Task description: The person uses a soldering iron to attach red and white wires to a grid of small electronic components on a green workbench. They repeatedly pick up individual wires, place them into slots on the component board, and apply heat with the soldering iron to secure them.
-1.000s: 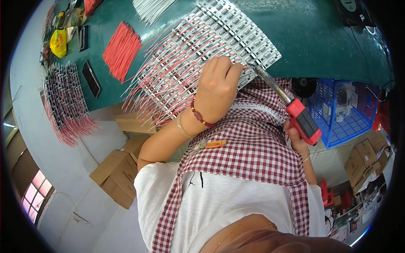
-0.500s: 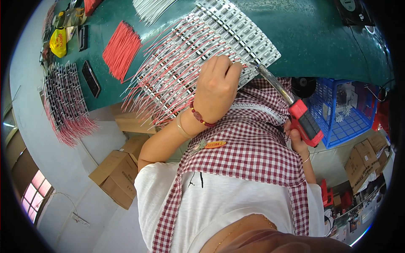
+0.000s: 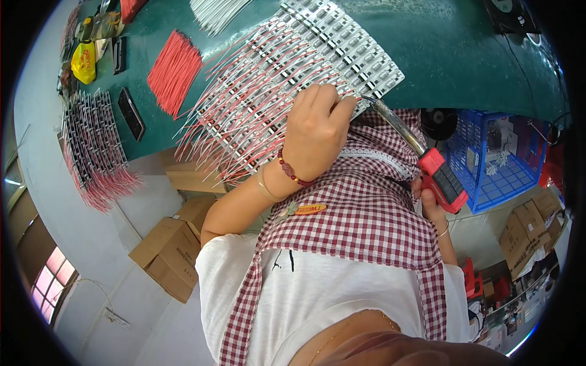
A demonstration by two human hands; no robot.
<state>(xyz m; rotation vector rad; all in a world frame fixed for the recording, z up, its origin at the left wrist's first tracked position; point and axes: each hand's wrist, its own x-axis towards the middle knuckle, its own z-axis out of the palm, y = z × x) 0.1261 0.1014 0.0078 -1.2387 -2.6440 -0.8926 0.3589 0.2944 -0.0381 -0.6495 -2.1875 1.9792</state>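
Observation:
My right hand (image 3: 431, 206), at the apron's right side, is wrapped round the red and black handle of a soldering iron (image 3: 400, 127). The iron's metal shaft slants up and left, its tip beside my left fingertips. My left hand (image 3: 315, 125) is closed in a pinch over the near right edge of a panel of small circuit boards (image 3: 354, 52). What the pinch holds is too small and too covered to make out. Red and white wires (image 3: 253, 100) fan leftward from the boards, many hanging over the table's near edge.
Left of the panel lie a red wire bundle (image 3: 174, 73), a phone (image 3: 131, 114) and a wired board stack (image 3: 94, 140). White wires (image 3: 217, 13) lie at the back. A blue crate (image 3: 494, 177) and a black round object (image 3: 439, 125) stand right, below the green table (image 3: 452, 67).
My left hand has shifted slightly down and right, still pinched. The iron's tip has dropped a little. The panel has slid very slightly toward the left.

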